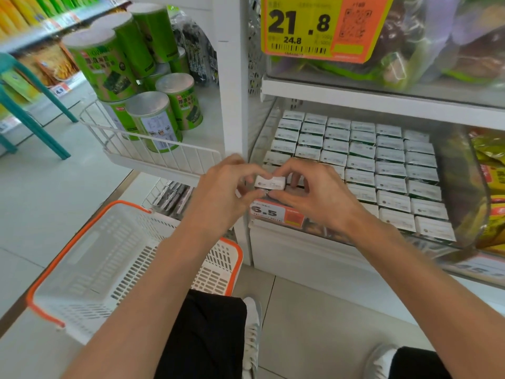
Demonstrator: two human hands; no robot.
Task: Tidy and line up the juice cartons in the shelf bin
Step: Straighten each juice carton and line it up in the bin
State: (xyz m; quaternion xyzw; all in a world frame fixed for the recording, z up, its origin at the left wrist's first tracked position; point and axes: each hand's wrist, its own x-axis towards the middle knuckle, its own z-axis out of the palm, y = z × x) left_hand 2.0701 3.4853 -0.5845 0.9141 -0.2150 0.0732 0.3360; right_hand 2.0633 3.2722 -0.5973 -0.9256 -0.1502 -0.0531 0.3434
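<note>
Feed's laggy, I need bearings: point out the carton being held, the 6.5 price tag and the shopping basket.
held juice carton (270,182): head view, white top face.
6.5 price tag (264,212): head view, printed digits.
shopping basket (90,253): head view, white side wall.

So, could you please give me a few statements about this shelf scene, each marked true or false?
1. The left hand and right hand together pinch one small white juice carton at the front left of the clear plastic shelf bin. True.
2. The white plastic basket with the orange rim hangs from the right hand. False: neither hand holds it; it sits low on the person's left.
3. The green cylindrical cans stand on the shelf left of the bin. True.
4. The big yellow price tag above the bin reads 6.5. False: it reads 21.8; the 6.5 is on the small orange-and-white tag at the bin's front.
</note>
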